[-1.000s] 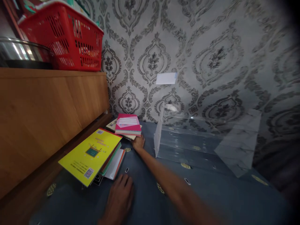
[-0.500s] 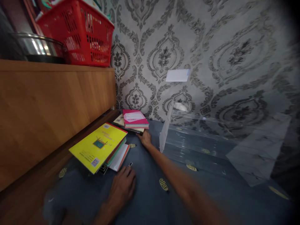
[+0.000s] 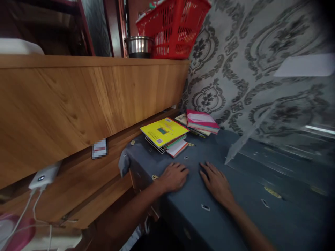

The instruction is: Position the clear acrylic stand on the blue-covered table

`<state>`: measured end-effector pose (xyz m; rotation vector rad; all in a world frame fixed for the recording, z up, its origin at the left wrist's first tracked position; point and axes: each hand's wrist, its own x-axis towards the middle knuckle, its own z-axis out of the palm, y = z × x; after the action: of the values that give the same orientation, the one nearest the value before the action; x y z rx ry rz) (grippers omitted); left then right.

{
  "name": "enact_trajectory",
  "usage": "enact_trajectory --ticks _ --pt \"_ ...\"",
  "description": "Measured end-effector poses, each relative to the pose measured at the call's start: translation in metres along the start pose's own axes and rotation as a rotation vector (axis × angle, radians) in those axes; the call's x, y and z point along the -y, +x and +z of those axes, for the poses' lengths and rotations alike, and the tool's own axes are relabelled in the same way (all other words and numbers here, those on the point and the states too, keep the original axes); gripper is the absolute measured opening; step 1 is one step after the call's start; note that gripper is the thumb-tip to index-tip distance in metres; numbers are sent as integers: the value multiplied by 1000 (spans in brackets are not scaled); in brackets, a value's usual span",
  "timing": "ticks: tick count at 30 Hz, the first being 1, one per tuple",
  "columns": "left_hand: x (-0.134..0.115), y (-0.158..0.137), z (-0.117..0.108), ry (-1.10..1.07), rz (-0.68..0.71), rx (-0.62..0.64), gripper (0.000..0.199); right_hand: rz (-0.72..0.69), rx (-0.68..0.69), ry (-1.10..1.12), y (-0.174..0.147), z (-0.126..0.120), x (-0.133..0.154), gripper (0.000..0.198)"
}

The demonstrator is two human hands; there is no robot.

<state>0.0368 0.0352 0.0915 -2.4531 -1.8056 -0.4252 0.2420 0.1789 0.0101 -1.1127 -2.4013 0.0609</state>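
My left hand [image 3: 175,177] rests on the grey-blue cloth [image 3: 193,223] that covers the table, its fingers loosely bent and nothing in them. To its right, my right hand [image 3: 216,181] lies on the same cloth with fingers spread, also holding nothing. Just beyond my left hand is a stack of books topped by a yellow book [image 3: 164,131]; a white book with an orange edge [image 3: 178,149] sticks out low in that stack. Farther back, against the wall, a pink book [image 3: 201,119] tops a second pile.
A clear plastic stand [image 3: 242,143] occupies the right side. Along the left runs a wooden panel [image 3: 104,97], with a red basket [image 3: 172,31] and a metal pot [image 3: 140,46] on top. A white power bank [image 3: 45,177] with cables sits lower left.
My right hand has drawn back from the pile with the pink book and now lies near my left hand. The view has swung left.
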Motion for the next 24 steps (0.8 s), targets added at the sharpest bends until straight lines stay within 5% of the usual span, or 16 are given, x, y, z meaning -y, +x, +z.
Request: enact_trajectory --ticks 5,13,24 --pt "-6 -25 1 -55 -56 -49 25 10 8 33 -44 -26 12 44" --pt "-4 -42 21 -168 -138 -247 33 127 56 214 -67 -74 53 35" --pt "7 -40 28 -197 -83 -317 42 460 -222 425 -112 -115 22 24"
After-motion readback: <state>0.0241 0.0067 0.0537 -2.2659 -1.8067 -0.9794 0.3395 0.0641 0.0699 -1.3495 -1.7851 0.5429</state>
